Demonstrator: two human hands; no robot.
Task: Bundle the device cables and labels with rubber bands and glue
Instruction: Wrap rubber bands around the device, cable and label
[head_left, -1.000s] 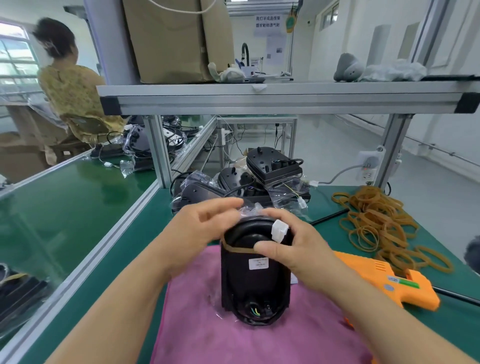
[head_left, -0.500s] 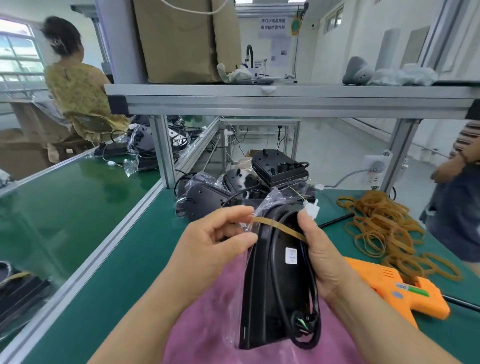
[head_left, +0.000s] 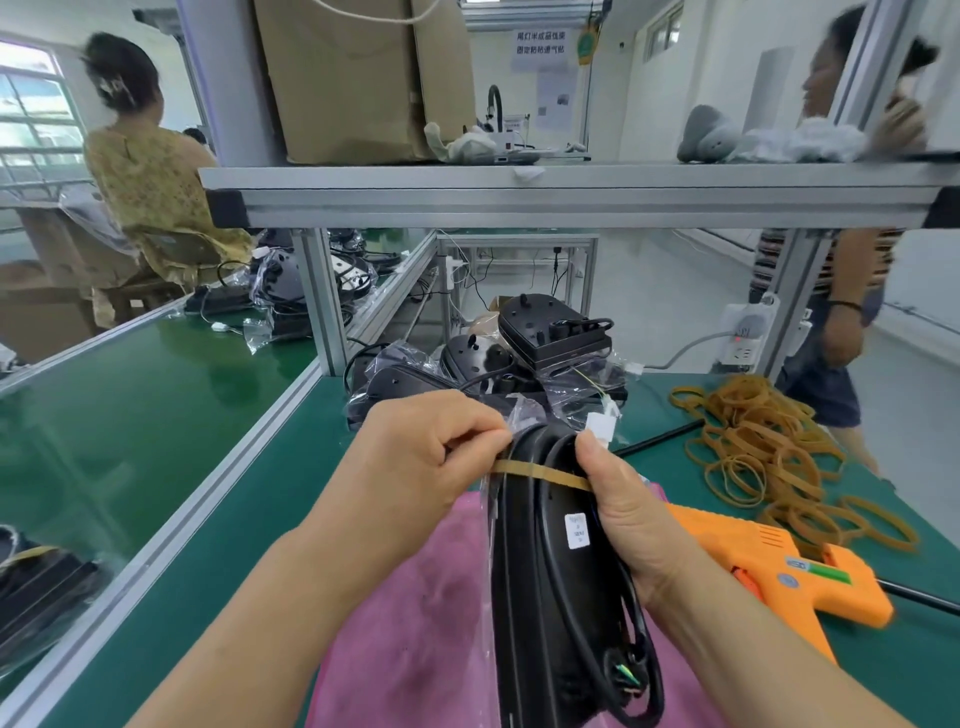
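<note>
Banding step, I judge: fingers (head_left: 483, 441) of the left hand (head_left: 426, 457) pinch a tan rubber band (head_left: 540, 472) across the black plastic device (head_left: 540, 597), held on edge over the pink cloth (head_left: 415, 623). The right hand (head_left: 623, 514) grips device and black cable (head_left: 641, 649). Next, seat the band snugly.

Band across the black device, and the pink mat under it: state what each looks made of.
Band: likely rubber, tan and matte, stretched thin and taut across the device. Pink mat: seemingly soft cloth, matte, faintly mottled and smudged; foam is possible.

black device (head_left: 550, 587) on edge, rubber band (head_left: 540, 474) across top
</note>
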